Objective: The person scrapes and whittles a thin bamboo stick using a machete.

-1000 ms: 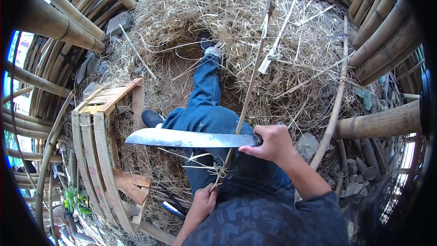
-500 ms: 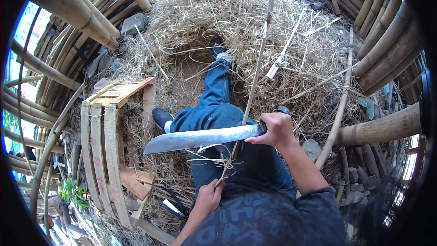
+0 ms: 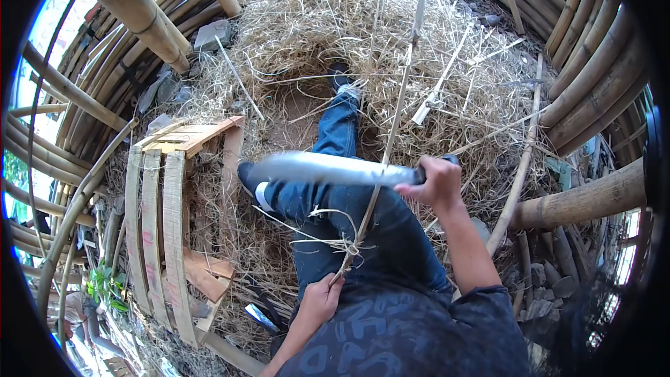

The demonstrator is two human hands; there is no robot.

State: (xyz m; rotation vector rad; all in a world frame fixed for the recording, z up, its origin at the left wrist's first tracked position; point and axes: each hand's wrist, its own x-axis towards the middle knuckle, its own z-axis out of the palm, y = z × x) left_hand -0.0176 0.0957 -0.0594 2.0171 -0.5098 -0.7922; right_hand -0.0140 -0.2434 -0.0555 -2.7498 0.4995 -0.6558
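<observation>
My right hand (image 3: 435,185) is wrapped round the dark handle of a machete (image 3: 342,169). Its broad blade points left across my thighs, smeared by motion toward the tip, and crosses a long thin bamboo strip (image 3: 396,115). Whether the edge touches the strip I cannot tell. Close to my body, my left hand (image 3: 320,300) is closed on the strip's near end, from where it slants up and away over the straw. Just above that hand, pale curled shavings (image 3: 342,244) still hang from the strip.
A slatted wooden crate (image 3: 153,234) lies to my left. A large heap of straw-like shavings (image 3: 314,14) spreads ahead, around my outstretched leg. Bamboo pole stacks (image 3: 600,63) curve round both sides, and a thick pole (image 3: 583,195) juts in from the right.
My right hand has moved the machete up and away from me along the strip, slightly rightward. My left hand keeps its place on the strip. The whole view has shifted a little.
</observation>
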